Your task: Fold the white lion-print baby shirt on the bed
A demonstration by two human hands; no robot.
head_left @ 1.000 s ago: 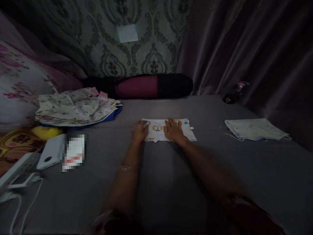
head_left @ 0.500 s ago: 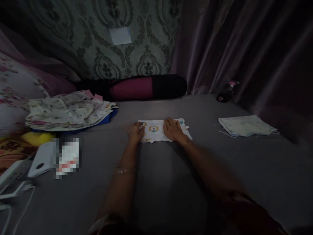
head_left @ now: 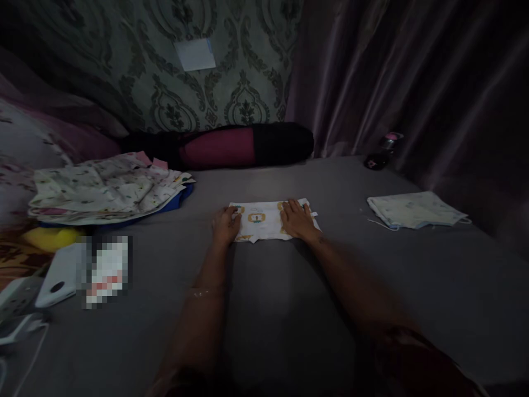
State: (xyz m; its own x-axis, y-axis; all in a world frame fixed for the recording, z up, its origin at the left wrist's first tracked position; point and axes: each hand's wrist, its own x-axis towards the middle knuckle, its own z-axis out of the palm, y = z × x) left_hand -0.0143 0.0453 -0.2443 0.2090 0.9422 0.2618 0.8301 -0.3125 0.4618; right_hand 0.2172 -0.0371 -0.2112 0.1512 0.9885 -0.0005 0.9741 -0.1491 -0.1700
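A small white printed garment (head_left: 259, 219) lies folded flat on the grey bedsheet (head_left: 268, 309) in front of me. My left hand (head_left: 225, 225) rests on its left edge with the fingers curled over the cloth. Palm down, my right hand (head_left: 296, 219) presses on the right part of the garment, fingers spread. Neither hand lifts the cloth; both lie on top of it.
A pile of printed clothes (head_left: 103, 187) lies at the left, a folded pale cloth (head_left: 413, 209) at the right. A dark and magenta bolster (head_left: 231, 146) runs along the wall. A white power bank (head_left: 58, 275) and cables sit at near left, a small bottle (head_left: 382, 149) by the curtain.
My right hand has slid a little to the right across the garment, and my left hand has stayed at the left edge. The view has shifted slightly.
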